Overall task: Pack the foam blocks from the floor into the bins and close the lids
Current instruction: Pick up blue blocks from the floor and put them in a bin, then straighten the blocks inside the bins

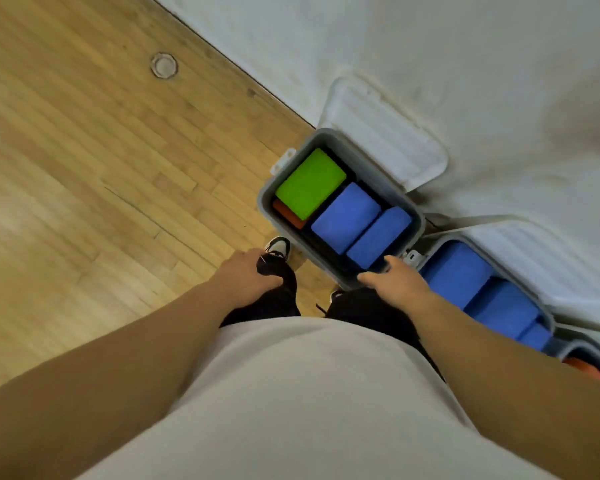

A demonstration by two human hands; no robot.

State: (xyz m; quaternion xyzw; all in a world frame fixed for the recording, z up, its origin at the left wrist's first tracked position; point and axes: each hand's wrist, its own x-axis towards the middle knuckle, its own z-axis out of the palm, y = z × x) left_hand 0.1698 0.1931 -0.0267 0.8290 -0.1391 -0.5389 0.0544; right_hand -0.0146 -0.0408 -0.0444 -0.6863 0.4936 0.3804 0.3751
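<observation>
A grey bin (pixel 267 199) stands on the wooden floor (pixel 84 168) against a white wall, its lid (pixel 381 133) swung up towards 1 o'clock. Inside, a green foam block (pixel 310 183) lies at 10 o'clock over an orange block (pixel 288 214), and two blue blocks (pixel 345 216) lie side by side towards 4 o'clock. A second open bin (pixel 548 320), at 4 o'clock from the first, holds more blue blocks (pixel 458 271). The right hand (pixel 395 282), fingers relaxed and holding nothing, is at the first bin's 6 o'clock rim, perhaps touching it. The left hand (pixel 246 271), loosely curled and holding nothing, rests by a dark trouser knee at 8 o'clock.
</observation>
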